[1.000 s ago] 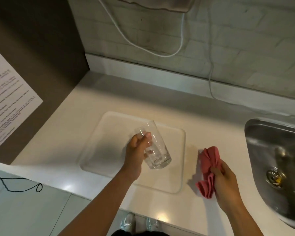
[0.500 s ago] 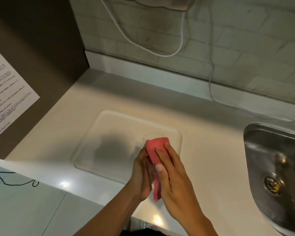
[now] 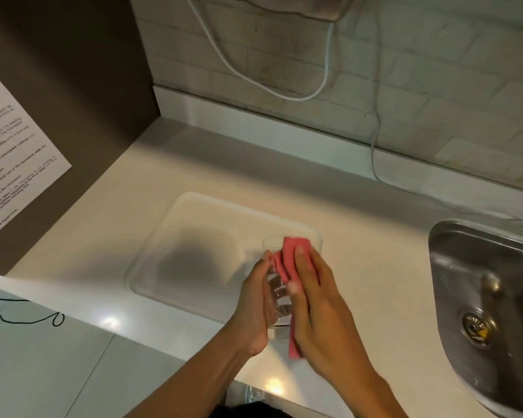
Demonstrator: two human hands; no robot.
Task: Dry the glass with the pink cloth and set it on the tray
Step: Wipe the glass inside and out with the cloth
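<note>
1. While the left hand (image 3: 252, 303) grips the glass (image 3: 277, 292) from its left side, its curled fingers show through the clear wall. The glass lies tilted, with its mouth pointing away from the person and its base toward them.
2. The right hand (image 3: 318, 307) lies over the pink cloth (image 3: 293, 251). Its fingers reach along the glass and its thumb is tucked against the near side, so it clasps the cloth round the glass's right flank.
3. One end of the cloth sticks out past the fingertips at the rim. The other end hangs below the palm beside the glass's base.
4. Both hands hold the glass in the air over the near right corner of the tray (image 3: 180, 208), and its base is out over the counter (image 3: 118, 212).
5. The tray is pale and translucent with rounded corners. It lies flat on the counter, and a dark shadow falls across its floor.
6. A steel sink (image 3: 465, 260) is set into the counter well to the right, with its drain (image 3: 476, 328) in view.
7. A white cable (image 3: 254, 75) loops down the brick wall (image 3: 435, 86) behind.
8. On the brown panel (image 3: 73, 70) at left hangs a printed sheet (image 3: 9, 164), its text too blurred to read.
9. A black cord (image 3: 27, 318) lies on the lower surface at left.
</note>
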